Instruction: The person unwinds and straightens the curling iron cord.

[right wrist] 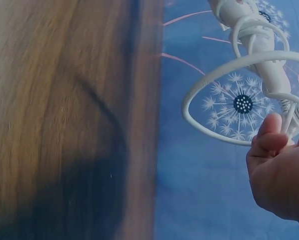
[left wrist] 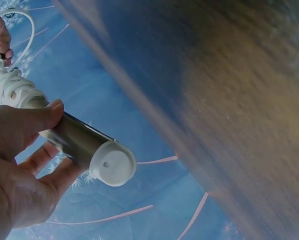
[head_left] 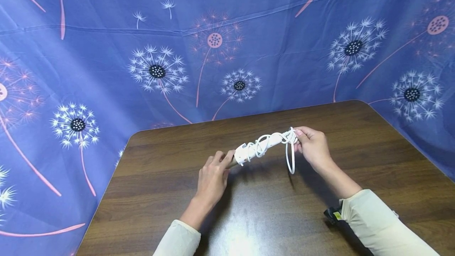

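At left, the left hand (head_left: 212, 179) holds the dark barrel (left wrist: 82, 137) between thumb and fingers. In the middle, the white handle (head_left: 274, 139), wrapped with white cord (right wrist: 186, 105), is above the table (head_left: 160, 192). At right, the right hand (head_left: 314, 147) pinches the cord near the handle's end; small, gentle movements probably avoid tangles.

Handle (right wrist: 274, 80) smooth plastic, barrel (left wrist: 79, 137) glossy metal-look, tbl (head_left: 270, 204) wood-grain w/ sheen, backdrop (head_left: 284, 66) matt cloth.
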### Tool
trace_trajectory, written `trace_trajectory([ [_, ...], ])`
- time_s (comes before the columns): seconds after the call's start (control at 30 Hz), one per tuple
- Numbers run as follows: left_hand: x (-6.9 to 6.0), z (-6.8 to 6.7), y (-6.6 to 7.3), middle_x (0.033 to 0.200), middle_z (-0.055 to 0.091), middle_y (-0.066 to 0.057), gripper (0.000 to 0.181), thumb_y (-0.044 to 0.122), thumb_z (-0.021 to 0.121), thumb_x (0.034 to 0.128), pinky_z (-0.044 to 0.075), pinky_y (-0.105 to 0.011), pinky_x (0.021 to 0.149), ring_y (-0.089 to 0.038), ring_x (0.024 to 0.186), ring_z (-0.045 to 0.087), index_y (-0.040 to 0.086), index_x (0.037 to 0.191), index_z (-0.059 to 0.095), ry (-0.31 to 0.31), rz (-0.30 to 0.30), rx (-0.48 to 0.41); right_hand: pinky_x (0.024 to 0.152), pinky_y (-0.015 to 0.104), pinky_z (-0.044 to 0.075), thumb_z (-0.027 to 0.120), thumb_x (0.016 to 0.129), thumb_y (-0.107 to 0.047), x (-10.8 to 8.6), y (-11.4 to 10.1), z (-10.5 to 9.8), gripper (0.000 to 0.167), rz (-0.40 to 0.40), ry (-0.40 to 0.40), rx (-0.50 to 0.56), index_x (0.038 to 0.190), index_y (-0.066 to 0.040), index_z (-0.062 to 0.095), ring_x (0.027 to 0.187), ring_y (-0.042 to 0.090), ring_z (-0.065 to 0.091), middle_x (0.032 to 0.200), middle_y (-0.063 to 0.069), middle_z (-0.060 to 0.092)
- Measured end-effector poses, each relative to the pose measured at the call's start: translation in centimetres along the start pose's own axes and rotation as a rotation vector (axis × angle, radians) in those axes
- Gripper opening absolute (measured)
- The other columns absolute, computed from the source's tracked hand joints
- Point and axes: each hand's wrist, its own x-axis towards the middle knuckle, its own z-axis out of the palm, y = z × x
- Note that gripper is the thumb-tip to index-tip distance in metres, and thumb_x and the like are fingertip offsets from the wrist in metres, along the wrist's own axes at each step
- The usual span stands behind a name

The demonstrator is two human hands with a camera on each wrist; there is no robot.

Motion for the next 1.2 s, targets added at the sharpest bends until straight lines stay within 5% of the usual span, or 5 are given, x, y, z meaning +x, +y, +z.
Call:
trace_trajectory([
  [0.23,-0.25,0.00,0.02,0.103,0.062,0.002,0.066,0.000,0.082,0.0683,0.053,-0.041,0.054,-0.024,0.085,0.063,0.026,0.125,0.060,-0.019,-0.015,-0.003,0.045,0.020,0.047,0.045,0.100,-0.006,-0.02,0.19,-0.20,0.022,0.026,-0.016,0.317,0.093,0.010,0.058,0.050,0.009,0.059,0.065,-0.001,0.061],
  [0.43,-0.28,0.11,0.11,0.103,0.062,0.001,0.065,0.001,0.082,0.0689,0.053,-0.040,0.053,-0.024,0.084,0.063,0.024,0.126,0.061,-0.009,-0.008,0.003,0.049,0.019,0.048,0.048,0.100,-0.010,-0.26,0.38,-0.18,0.021,0.006,-0.082,0.508,0.104,0.008,0.058,0.055,0.010,0.058,0.070,0.003,0.061],
  [0.63,-0.31,0.24,0.25,0.102,0.062,0.001,0.062,0.001,0.082,0.0687,0.052,-0.039,0.051,-0.023,0.081,0.062,0.022,0.123,0.061,0.000,-0.008,0.017,0.049,0.015,0.042,0.047,0.100,-0.010,-0.08,0.55,-0.39,0.023,0.082,-0.190,0.631,0.114,0.006,0.055,0.056,0.007,0.053,0.069,0.002,0.058],
  [0.97,-0.10,0.20,0.32,0.100,0.061,0.000,0.061,0.001,0.081,0.0696,0.051,-0.039,0.049,-0.024,0.080,0.062,0.023,0.123,0.060,-0.010,-0.023,0.020,0.048,0.014,0.038,0.040,0.102,-0.006,0.11,0.54,-0.94,0.024,0.230,-0.281,0.768,0.103,-0.007,0.064,0.055,0.006,0.048,0.070,0.001,0.056],
  [1.2,0.07,0.33,0.23,0.100,0.061,-0.001,0.064,0.000,0.082,0.0674,0.051,-0.040,0.049,-0.025,0.080,0.063,0.022,0.124,0.062,0.001,-0.038,0.021,0.062,0.019,0.051,0.039,0.102,-0.009,0.24,0.46,-0.81,0.027,0.226,-0.308,0.791,0.102,-0.006,0.065,0.068,0.012,0.060,0.086,0.006,0.063],
])
